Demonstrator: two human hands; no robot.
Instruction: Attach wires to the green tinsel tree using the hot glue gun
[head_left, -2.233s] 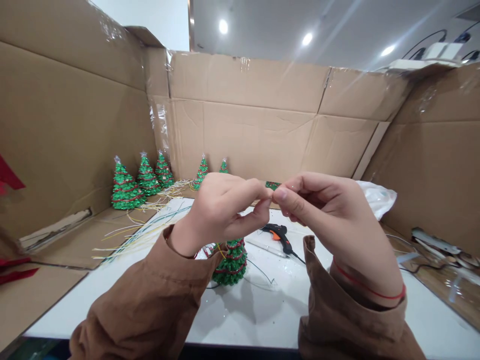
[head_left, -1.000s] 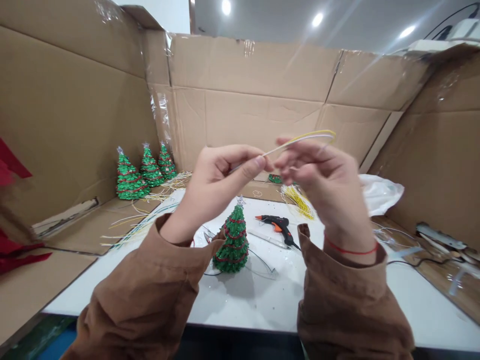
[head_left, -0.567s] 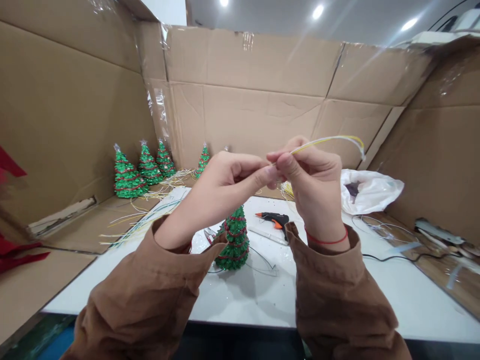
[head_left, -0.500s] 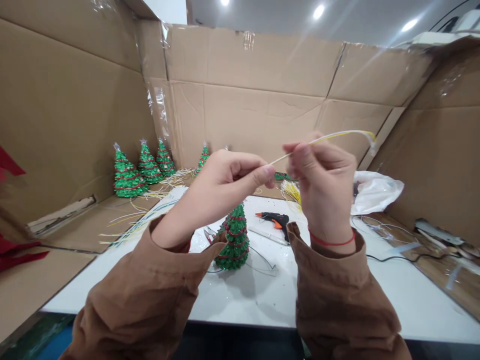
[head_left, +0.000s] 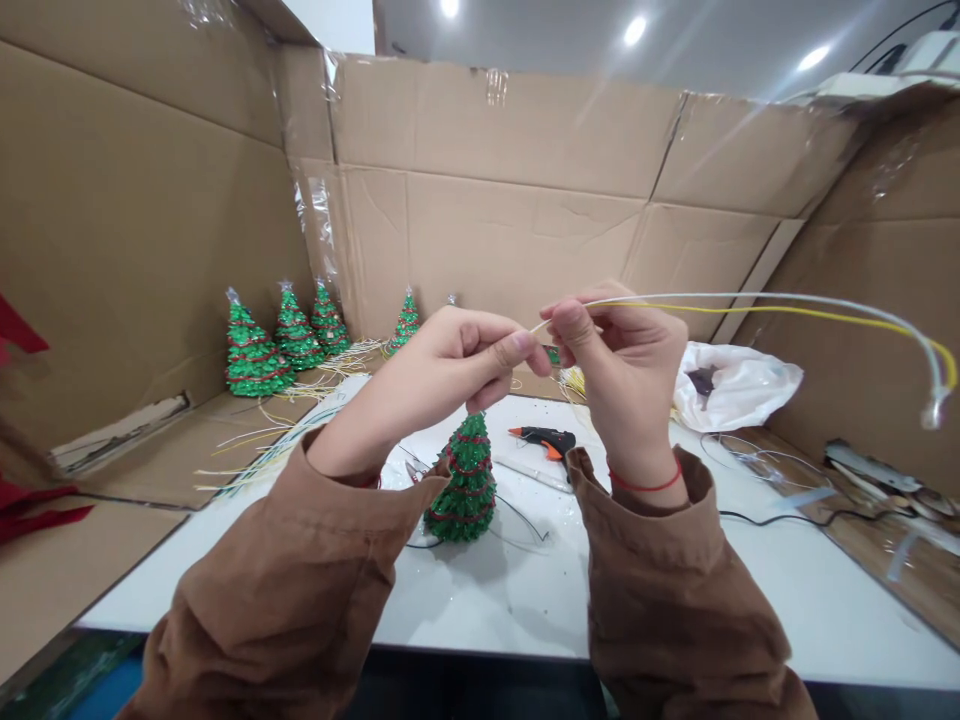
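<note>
My left hand [head_left: 457,365] pinches one end of a thin white and yellow wire pair [head_left: 780,303] above the table. Close beside it, my right hand [head_left: 615,360] is closed on the same wires. They arch far out to the right, where a small clear tip [head_left: 932,410] hangs down. Below my hands a green beaded tree [head_left: 466,480] with red garlands stands upright on the white table [head_left: 517,610]; its top is just under my left hand.
Behind the tree lie a black and orange glue gun [head_left: 546,438] and pliers [head_left: 412,472]. More trees [head_left: 255,350] and loose wires [head_left: 277,450] are at the left. A white plastic bag [head_left: 742,390] sits at the right. Cardboard walls [head_left: 495,220] surround the table.
The wires now extend much farther to the right from my right hand, with their strands spread apart. My right hand has moved slightly left and down, closer to my left hand.
</note>
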